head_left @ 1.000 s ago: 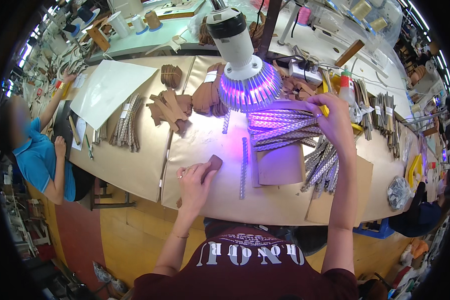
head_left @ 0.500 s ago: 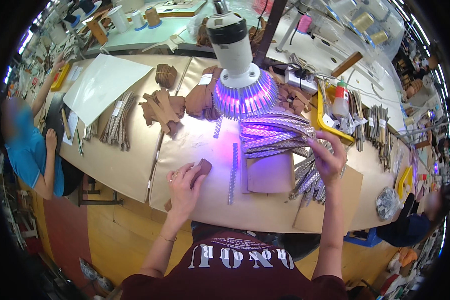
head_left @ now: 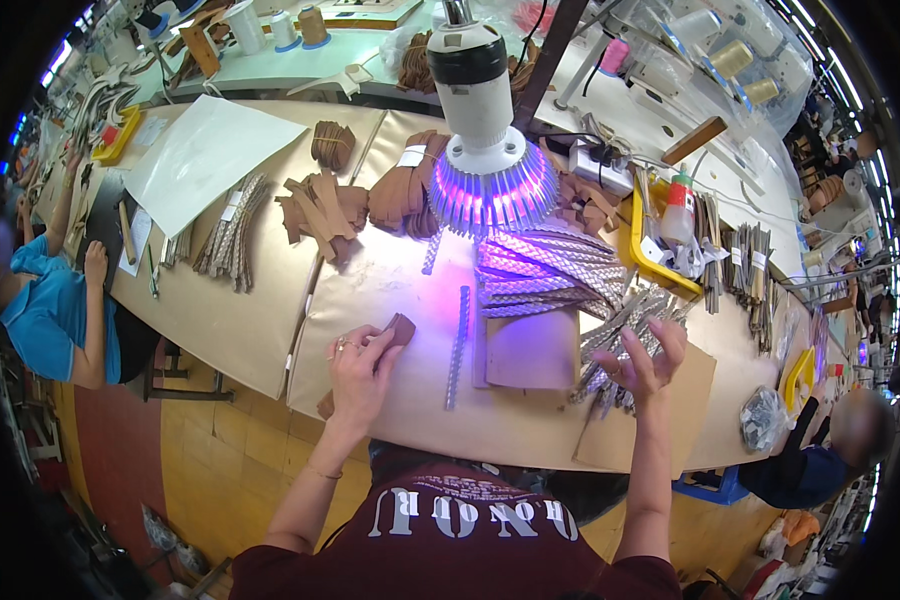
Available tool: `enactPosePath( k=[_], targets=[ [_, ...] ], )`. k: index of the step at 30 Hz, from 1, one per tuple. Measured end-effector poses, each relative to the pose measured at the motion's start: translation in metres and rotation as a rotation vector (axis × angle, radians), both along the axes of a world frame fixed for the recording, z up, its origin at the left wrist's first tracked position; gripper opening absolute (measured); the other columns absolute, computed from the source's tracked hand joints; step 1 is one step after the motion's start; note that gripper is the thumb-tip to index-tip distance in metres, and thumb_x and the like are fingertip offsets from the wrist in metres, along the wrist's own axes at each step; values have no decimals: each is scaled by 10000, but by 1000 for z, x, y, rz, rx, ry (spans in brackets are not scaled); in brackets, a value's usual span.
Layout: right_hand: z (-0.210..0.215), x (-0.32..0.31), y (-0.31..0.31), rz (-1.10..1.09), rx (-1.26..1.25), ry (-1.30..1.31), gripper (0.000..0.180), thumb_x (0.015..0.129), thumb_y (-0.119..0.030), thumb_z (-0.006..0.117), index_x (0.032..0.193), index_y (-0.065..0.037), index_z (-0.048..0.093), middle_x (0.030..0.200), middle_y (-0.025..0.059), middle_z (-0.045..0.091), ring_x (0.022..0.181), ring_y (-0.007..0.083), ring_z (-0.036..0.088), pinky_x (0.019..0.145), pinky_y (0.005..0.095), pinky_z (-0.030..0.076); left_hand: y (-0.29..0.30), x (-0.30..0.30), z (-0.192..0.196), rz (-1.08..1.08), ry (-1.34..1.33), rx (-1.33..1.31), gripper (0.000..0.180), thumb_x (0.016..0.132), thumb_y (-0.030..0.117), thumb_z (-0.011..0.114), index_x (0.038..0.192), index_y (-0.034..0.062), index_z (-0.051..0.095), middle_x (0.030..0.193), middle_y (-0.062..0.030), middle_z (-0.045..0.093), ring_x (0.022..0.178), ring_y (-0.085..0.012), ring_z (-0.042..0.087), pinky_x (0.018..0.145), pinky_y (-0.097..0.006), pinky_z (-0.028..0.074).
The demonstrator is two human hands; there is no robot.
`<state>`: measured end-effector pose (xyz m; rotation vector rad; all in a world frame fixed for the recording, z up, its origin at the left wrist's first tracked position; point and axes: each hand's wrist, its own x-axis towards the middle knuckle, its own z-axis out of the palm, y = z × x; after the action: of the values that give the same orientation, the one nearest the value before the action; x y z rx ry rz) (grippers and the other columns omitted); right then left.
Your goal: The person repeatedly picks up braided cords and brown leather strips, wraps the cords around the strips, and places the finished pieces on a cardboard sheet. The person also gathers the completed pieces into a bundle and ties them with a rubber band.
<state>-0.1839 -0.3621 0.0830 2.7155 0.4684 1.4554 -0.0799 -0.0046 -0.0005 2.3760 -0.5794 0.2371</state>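
My left hand [head_left: 358,380] is closed around a small stack of brown leather strips [head_left: 402,328]; one end juts past the fingertips and a brown end shows below the palm. Above a loose pile of silvery braided strips [head_left: 610,375], my right hand [head_left: 648,365] has its fingers apart and nothing visible in them. Whether its fingertips touch that pile I cannot tell. More braided strips [head_left: 550,270] lie fanned out under a lamp with purple light [head_left: 495,190], across a brown board [head_left: 535,350]. A single braided strip [head_left: 457,350] lies between my hands.
Stacks of brown leather strips [head_left: 325,215] lie beyond my left hand. A yellow tray [head_left: 660,268] with a red-and-white bottle [head_left: 678,210] stands at the back right. The lamp hangs low over the table. A co-worker in blue [head_left: 55,320] sits at left, another person [head_left: 820,460] at right.
My right hand has moved toward me, from the ends of the strips under the lamp to above the loose pile, and its fingers have spread. The left hand still holds the leather strips.
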Motion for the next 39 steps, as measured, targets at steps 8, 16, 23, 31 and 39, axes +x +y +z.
enactPosePath(
  k=[8, 16, 23, 31, 39],
  targets=[
    [-5, -3, 115, 155, 322, 409, 217, 770, -179, 774, 961, -134, 681, 921, 13, 618, 757, 181, 599, 648, 315, 443, -2, 4, -3, -31, 8, -150, 132, 807, 63, 737, 936, 56, 708, 918, -90, 625, 836, -261, 610, 753, -383, 471],
    [-10, 26, 175, 20, 543, 856, 262, 853, -188, 694, 1065, -38, 659, 1019, 103, 620, 934, 289, 589, 790, 409, 474, 6, 14, 1, -18, 216, -336, 58, 837, -18, 693, 895, -10, 688, 885, -120, 664, 790, -232, 664, 708, -316, 518],
    [-56, 57, 200, 77, 835, 917, 332, 864, -143, 702, 1149, 12, 633, 1003, 137, 622, 873, 279, 608, 776, 381, 502, 4, 16, 4, 26, 274, -363, 105, 854, 4, 692, 954, -2, 723, 896, -120, 682, 778, -210, 672, 709, -297, 533],
    [-75, 78, 204, -96, 1282, 910, 307, 849, -171, 747, 1083, 15, 676, 864, 124, 683, 667, 177, 595, 652, 311, 505, 3, 12, 3, -42, 184, -200, 158, 859, 39, 674, 1012, 31, 713, 944, -116, 635, 792, -269, 635, 686, -361, 507],
    [-66, 80, 209, -239, 1244, 1000, 233, 810, -129, 769, 977, 4, 675, 838, 73, 684, 633, 126, 560, 601, 289, 469, 5, 24, 17, -132, 149, -12, 193, 846, 48, 689, 1038, 45, 705, 1003, -125, 628, 842, -288, 621, 734, -364, 506]
  ],
)
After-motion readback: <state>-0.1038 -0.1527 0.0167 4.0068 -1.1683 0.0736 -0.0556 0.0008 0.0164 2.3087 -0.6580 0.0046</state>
